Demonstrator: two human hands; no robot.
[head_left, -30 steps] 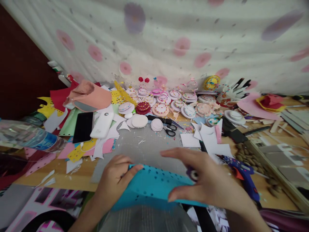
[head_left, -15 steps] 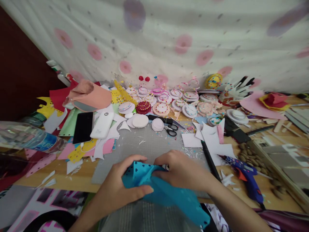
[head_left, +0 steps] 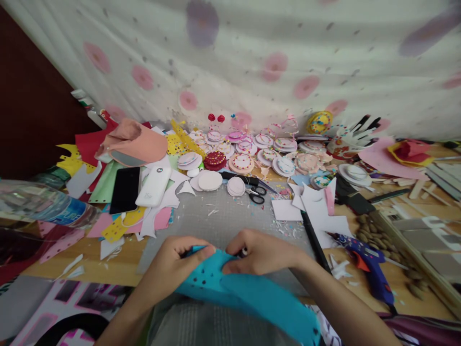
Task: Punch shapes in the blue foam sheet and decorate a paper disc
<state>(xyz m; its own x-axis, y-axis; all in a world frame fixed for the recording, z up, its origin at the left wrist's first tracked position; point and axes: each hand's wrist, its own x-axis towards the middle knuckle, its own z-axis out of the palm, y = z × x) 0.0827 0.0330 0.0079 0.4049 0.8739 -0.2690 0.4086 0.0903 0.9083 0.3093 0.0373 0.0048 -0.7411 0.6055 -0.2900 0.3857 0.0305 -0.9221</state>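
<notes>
A bright blue sheet (head_left: 266, 293) with dark printed marks, paper or thin foam by its look, is held above the table's front edge and my lap. My left hand (head_left: 173, 269) pinches its upper left part, thumb on top. My right hand (head_left: 257, 252) grips the upper middle between thumb and fingers, and a small whitish thing shows by its curled fingers. From there the sheet hangs down to the right in a long strip. Beyond my hands lies a grey cutting mat (head_left: 201, 218) with paper scraps, black-handled scissors (head_left: 256, 194) and a white disc (head_left: 236, 186).
Small decorated round hats (head_left: 243, 163) crowd the back. At left are a phone (head_left: 125, 190), a white power bank (head_left: 153, 186) and a water bottle (head_left: 46, 204). A blue glue gun (head_left: 374, 274) and a tray (head_left: 414, 254) lie at right, near brown pebble-like pieces (head_left: 374, 233).
My left hand has turned and closed its thumb onto the blue sheet, which now shows its dotted face flatter. The hanging strip has swung slightly right.
</notes>
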